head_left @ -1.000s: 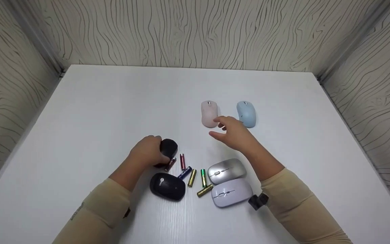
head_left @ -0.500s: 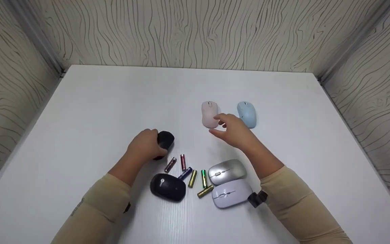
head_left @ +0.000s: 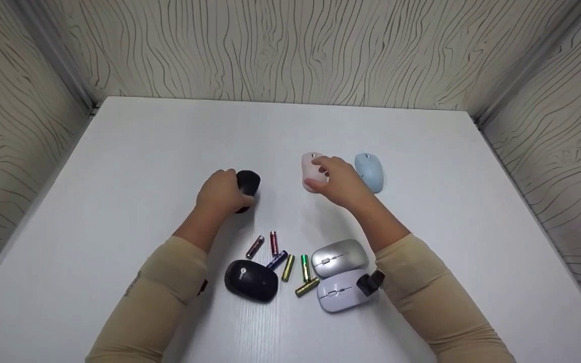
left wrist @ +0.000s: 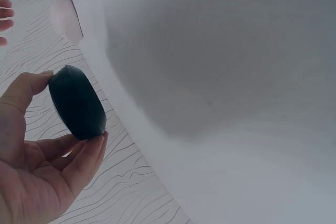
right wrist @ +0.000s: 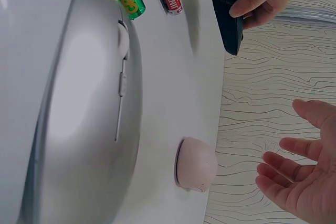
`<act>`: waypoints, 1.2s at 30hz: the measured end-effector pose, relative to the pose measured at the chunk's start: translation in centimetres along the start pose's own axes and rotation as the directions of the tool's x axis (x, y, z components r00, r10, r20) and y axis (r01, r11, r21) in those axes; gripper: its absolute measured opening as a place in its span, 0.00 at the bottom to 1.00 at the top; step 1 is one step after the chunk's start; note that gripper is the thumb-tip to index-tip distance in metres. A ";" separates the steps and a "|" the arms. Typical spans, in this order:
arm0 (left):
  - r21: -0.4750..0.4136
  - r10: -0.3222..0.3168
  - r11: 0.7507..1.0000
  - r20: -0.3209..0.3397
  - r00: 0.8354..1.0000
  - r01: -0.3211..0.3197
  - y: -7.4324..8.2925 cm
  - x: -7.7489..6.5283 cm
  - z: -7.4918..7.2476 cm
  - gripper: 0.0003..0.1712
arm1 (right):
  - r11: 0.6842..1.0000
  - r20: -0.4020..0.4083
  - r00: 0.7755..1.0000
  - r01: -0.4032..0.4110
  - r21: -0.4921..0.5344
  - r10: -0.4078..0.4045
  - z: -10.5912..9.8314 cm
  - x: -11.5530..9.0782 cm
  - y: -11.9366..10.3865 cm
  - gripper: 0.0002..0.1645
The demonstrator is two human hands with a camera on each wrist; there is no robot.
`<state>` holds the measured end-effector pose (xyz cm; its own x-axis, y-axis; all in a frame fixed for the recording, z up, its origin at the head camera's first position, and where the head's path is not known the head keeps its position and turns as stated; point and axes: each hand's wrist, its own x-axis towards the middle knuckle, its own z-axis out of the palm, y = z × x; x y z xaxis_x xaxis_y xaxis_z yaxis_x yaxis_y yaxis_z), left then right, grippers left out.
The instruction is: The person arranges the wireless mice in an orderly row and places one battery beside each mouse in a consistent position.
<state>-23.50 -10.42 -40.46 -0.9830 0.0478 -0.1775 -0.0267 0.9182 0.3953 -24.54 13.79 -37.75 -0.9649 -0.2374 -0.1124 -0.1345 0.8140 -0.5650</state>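
In the head view, my left hand (head_left: 218, 193) grips a black mouse (head_left: 248, 182) by its sides. The left wrist view has this black mouse (left wrist: 77, 102) pinched between thumb and fingers, raised off the table. My right hand (head_left: 342, 182) reaches over the pink mouse (head_left: 308, 170), fingers spread and loosely bent. From the right wrist, a gap separates the right hand (right wrist: 310, 166) from the pink mouse (right wrist: 196, 164). A light blue mouse (head_left: 369, 173) lies just right of that hand.
Nearer the body lie another black mouse (head_left: 251, 281), a silver mouse (head_left: 341, 258) and a white mouse (head_left: 341, 291). Between them are scattered several batteries, among them a red one (head_left: 274, 243), a blue one (head_left: 277, 259) and a green one (head_left: 305, 267). A patterned wall (head_left: 280, 50) stands behind the table.
My left hand has lifted the black mouse away from the batteries and carried it forward. The right hand has shifted forward and slightly left, over the pink mouse.
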 end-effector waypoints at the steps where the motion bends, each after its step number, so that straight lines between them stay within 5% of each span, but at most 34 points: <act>1: -0.006 -0.010 1.000 -0.003 1.000 0.010 0.2 0.2 -0.1 0.37 | 1.000 -0.003 1.000 0.004 -0.004 -0.004 0.0 0.2 -0.1 0.35; 20: -0.065 -0.189 0.980 -0.032 0.981 0.187 2.3 4.8 0.2 0.39 | 0.993 -0.015 1.000 0.015 -0.113 -0.016 1.2 3.3 -2.0 0.34; 36: -0.100 -0.288 0.954 -0.027 0.957 0.284 2.2 5.9 1.7 0.38 | 0.991 0.008 1.000 -0.028 -0.131 0.029 2.5 4.5 -1.9 0.34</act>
<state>-29.04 -7.44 -42.15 -0.9383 -0.2294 -0.2589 -0.3227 0.8500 0.4163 -28.06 9.85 -39.18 -0.9666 -0.2178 -0.1349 -0.1361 0.8826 -0.4500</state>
